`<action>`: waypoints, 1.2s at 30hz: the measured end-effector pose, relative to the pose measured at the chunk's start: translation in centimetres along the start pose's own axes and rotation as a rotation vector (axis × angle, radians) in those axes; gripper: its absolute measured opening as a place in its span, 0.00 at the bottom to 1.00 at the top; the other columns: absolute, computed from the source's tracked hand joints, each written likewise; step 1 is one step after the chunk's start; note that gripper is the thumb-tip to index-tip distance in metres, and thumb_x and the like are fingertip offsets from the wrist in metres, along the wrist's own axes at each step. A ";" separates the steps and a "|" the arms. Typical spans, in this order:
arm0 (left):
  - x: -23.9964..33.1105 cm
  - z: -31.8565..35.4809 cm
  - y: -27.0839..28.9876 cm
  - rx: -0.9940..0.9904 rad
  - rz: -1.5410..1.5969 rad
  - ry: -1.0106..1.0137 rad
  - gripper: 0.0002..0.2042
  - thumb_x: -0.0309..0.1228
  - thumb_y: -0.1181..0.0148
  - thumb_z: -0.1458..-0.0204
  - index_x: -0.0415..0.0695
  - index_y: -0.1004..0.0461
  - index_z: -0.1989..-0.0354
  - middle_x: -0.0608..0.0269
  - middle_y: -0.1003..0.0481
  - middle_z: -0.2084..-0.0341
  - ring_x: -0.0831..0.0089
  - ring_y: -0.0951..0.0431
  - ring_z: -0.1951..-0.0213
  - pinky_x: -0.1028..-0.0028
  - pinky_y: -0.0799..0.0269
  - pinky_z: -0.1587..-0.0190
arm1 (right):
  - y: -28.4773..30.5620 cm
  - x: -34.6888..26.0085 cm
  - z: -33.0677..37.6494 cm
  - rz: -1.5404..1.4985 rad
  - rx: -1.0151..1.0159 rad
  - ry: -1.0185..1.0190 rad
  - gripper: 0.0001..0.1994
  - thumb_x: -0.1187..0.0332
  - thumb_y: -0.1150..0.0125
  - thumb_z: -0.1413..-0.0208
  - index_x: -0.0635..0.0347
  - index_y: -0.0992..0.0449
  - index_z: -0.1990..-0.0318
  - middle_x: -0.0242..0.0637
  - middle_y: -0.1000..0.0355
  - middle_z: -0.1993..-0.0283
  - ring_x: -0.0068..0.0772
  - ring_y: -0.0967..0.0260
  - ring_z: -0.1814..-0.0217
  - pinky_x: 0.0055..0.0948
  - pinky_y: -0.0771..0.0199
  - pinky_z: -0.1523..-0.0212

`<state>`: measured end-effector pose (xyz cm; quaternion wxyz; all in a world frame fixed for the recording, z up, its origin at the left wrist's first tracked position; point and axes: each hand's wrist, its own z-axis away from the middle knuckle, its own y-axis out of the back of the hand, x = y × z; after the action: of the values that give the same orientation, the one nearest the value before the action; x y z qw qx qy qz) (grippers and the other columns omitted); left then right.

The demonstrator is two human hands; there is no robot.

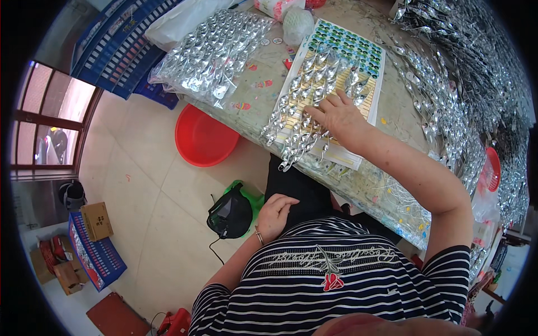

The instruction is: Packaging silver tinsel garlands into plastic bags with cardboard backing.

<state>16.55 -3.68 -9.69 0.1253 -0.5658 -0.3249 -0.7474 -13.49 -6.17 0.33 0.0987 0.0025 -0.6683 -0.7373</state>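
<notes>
The right hand (339, 116) is lying over silver twists (305, 101) on the sheet (367, 105), grip unclear, probably best light against tangling, while the left hand (273, 215) is resting fingers-loose on the lap (302, 196).

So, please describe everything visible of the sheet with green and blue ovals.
The sheet lies flat and slanted on the table; it looks like paper or thin plastic, with a white border. Rows of shiny green and blue ovals fill its far end; nearer, it is yellowish with lines. Silver twisted strips cover part of it. The right hand is over it; whether skin touches it is unclear.
</notes>
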 end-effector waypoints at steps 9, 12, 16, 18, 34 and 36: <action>-0.2 -0.1 0.0 -0.004 0.008 0.021 0.11 0.20 0.49 0.45 0.43 0.21 0.59 0.61 0.28 0.66 0.73 0.25 0.70 0.78 0.28 0.65 | 0.1 0.0 0.5 -0.079 0.158 -0.011 0.24 0.75 0.40 0.58 0.52 0.30 0.48 0.40 0.38 0.43 0.44 0.42 0.38 0.47 0.51 0.32; -0.3 0.0 0.0 0.002 0.008 0.007 0.10 0.20 0.49 0.45 0.43 0.21 0.59 0.61 0.28 0.66 0.73 0.25 0.70 0.78 0.27 0.65 | 0.4 -0.3 -0.2 0.001 0.106 0.014 0.24 0.76 0.42 0.56 0.52 0.30 0.48 0.40 0.43 0.35 0.44 0.44 0.35 0.48 0.52 0.31; -0.5 0.2 0.1 0.000 0.000 0.006 0.10 0.21 0.49 0.45 0.43 0.21 0.60 0.61 0.28 0.66 0.73 0.25 0.70 0.77 0.27 0.66 | -0.2 -0.8 -0.5 0.008 0.091 0.015 0.25 0.74 0.43 0.54 0.51 0.34 0.44 0.39 0.45 0.33 0.44 0.44 0.34 0.48 0.52 0.31; -0.5 0.2 0.2 -0.004 0.011 -0.003 0.10 0.21 0.49 0.45 0.43 0.21 0.60 0.61 0.28 0.67 0.74 0.25 0.70 0.77 0.27 0.66 | -0.9 -0.7 -0.3 0.027 0.100 -0.001 0.26 0.73 0.42 0.53 0.50 0.35 0.43 0.40 0.45 0.33 0.44 0.44 0.35 0.48 0.52 0.31; -0.2 -0.9 -1.0 -0.022 -0.031 -0.062 0.10 0.19 0.50 0.45 0.42 0.21 0.61 0.60 0.28 0.68 0.75 0.28 0.71 0.79 0.30 0.69 | -1.0 -1.2 11.8 -0.256 0.282 -0.419 0.33 0.75 0.43 0.55 0.49 0.39 0.37 0.47 0.48 0.31 0.50 0.44 0.35 0.43 0.43 0.37; 0.0 -0.8 -1.0 -0.029 -0.066 -0.051 0.11 0.19 0.50 0.45 0.43 0.21 0.61 0.60 0.28 0.68 0.75 0.28 0.71 0.78 0.30 0.68 | -1.8 -0.3 14.4 -0.400 0.421 -0.616 0.30 0.75 0.41 0.56 0.56 0.36 0.41 0.49 0.43 0.36 0.53 0.43 0.38 0.44 0.42 0.38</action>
<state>15.34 -3.41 -10.15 0.0841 -0.5755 -0.3355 -0.7411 -15.37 8.21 0.02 -0.2532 -0.0683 -0.7890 -0.5556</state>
